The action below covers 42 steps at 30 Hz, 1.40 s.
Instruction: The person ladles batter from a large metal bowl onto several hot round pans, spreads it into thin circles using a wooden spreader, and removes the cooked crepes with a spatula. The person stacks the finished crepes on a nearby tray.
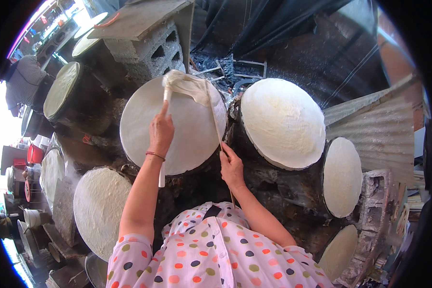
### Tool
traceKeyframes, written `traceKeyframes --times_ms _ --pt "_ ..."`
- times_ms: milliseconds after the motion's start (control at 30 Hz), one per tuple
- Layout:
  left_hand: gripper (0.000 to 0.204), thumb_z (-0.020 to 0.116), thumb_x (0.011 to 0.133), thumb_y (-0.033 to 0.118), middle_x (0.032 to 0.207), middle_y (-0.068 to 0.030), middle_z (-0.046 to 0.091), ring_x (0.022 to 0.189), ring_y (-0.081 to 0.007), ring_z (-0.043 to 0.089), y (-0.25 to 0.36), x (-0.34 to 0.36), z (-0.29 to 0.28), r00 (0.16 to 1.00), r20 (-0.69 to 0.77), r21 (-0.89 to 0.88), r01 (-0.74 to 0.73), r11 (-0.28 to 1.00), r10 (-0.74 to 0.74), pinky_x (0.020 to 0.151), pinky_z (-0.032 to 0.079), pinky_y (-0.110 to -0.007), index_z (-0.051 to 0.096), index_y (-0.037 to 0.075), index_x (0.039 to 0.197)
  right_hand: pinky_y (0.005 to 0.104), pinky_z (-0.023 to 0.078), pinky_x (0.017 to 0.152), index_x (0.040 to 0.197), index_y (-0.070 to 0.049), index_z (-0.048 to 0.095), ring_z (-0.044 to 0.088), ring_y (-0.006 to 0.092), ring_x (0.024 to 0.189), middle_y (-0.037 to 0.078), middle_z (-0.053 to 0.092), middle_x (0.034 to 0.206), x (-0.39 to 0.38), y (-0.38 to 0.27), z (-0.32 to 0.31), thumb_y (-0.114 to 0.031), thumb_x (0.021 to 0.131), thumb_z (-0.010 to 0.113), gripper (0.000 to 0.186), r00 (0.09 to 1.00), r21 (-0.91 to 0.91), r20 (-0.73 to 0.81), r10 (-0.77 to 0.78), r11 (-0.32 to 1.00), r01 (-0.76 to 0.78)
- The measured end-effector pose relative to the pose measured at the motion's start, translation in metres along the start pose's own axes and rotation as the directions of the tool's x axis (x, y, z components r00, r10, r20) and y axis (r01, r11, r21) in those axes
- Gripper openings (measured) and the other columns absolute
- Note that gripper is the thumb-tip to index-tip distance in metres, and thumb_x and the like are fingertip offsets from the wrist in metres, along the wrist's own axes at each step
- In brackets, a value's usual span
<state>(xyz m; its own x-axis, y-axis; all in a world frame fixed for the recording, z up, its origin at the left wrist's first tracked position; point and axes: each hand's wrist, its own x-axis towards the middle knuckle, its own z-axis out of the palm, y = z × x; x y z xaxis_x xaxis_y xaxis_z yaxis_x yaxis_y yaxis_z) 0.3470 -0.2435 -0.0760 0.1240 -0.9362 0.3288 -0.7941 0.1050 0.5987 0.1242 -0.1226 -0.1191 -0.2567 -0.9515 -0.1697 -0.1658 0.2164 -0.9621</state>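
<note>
Handle (167,94) clamped in left grip (161,132), index finger laid along it, probably for steering! Limp pale sheet (191,87) bunched at tip, ahead of grip. Right grip (232,167) closed round thin stick (213,110), angled forward over white disc (170,139), perhaps for reach. Second disc (284,124) beyond right grip, rightward.

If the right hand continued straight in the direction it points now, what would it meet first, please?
Probably the right side of the round pale plate, just ahead of the right hand; the thin stick it holds reaches over that plate. Depth is unclear, so the hand might pass above.
</note>
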Motion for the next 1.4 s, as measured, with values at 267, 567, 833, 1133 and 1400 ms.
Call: traceKeyframes --times_ms 267,567,833,1133,1400 --pt "0.051 0.056 0.090 0.004 0.083 -0.0092 0.065 0.056 -0.0164 0.056 -0.007 0.007 -0.077 0.943 -0.190 -0.393 0.182 0.901 -0.273 0.052 0.047 -0.029 0.045 0.012 0.139 0.0221 0.031 0.034 0.133 -0.016 0.052 0.032 0.0036 0.042 -0.006 0.037 0.061 -0.011 -0.047 0.038 -0.023 0.097 0.050 0.037 0.940 0.267 0.183 0.288 0.905 -0.330" --pt "0.051 0.054 0.095 0.010 0.072 0.0006 0.051 0.045 -0.0030 0.042 0.039 -0.057 -0.077 0.879 0.201 -0.814 0.396 0.426 -0.432 0.036 0.035 -0.019 0.039 0.015 0.144 0.0364 0.050 0.072 0.127 -0.008 0.056 0.061 0.0257 0.085 0.015 0.063 0.099 0.027 -0.073 0.087 -0.019 0.093 0.052 0.036 0.929 -0.473 0.301 -0.216 0.812 0.342" --pt "0.051 0.050 0.097 0.009 0.072 0.0002 0.048 0.045 -0.0026 0.039 0.035 -0.078 -0.083 0.844 0.233 -0.863 0.409 0.298 -0.483 0.035 0.034 -0.019 0.035 0.014 0.145 0.0341 0.050 0.085 0.126 -0.005 0.056 0.063 0.0266 0.100 0.018 0.064 0.114 0.045 -0.030 0.024 -0.015 0.092 0.054 0.035 0.958 -0.310 0.038 -0.283 0.908 0.281" --pt "0.050 0.048 0.098 0.011 0.072 -0.0004 0.050 0.044 -0.0024 0.038 0.024 -0.088 -0.093 0.827 0.183 -0.892 0.367 0.265 -0.532 0.034 0.033 -0.019 0.033 0.016 0.145 0.0411 0.050 0.080 0.123 -0.010 0.059 0.063 0.0359 0.092 0.021 0.065 0.100 0.055 -0.071 0.112 -0.019 0.090 0.056 0.035 0.895 -0.309 0.380 -0.232 0.880 0.360" --pt "0.050 0.049 0.098 0.013 0.072 -0.0008 0.049 0.044 -0.0026 0.038 0.015 -0.096 -0.096 0.816 0.142 -0.935 0.297 0.195 -0.560 0.035 0.033 -0.018 0.031 0.015 0.145 0.0366 0.051 0.081 0.121 -0.006 0.060 0.066 0.0278 0.095 0.019 0.066 0.109 0.100 -0.052 0.027 -0.015 0.090 0.056 0.032 0.932 -0.428 0.198 -0.303 0.829 0.360"
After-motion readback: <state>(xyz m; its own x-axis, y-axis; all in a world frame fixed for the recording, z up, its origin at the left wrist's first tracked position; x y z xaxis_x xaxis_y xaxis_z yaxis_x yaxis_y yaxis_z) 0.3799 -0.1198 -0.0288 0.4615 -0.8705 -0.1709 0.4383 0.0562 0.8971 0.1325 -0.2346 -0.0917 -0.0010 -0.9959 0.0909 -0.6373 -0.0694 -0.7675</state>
